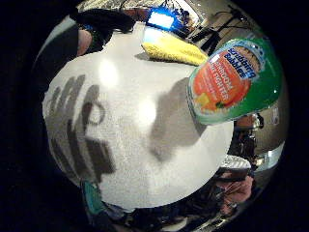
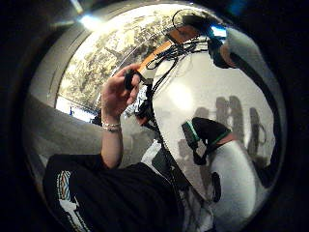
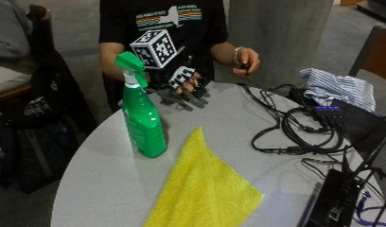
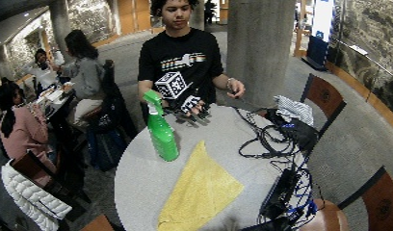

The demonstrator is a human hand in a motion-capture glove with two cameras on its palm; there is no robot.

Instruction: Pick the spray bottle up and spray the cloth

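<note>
Reading "Scrubbing Bubbles" on green spray bottle (image 1: 235, 81), yellow cloth (image 3: 202, 189) beside

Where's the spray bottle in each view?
Little finger palm view: spray bottle beside the yellow cloth.
Thumb palm view: not in it.
Outside view: spray bottle upright beside the cloth.
Wide outside view: spray bottle, same.
Shared landmark: the cloth.
</note>
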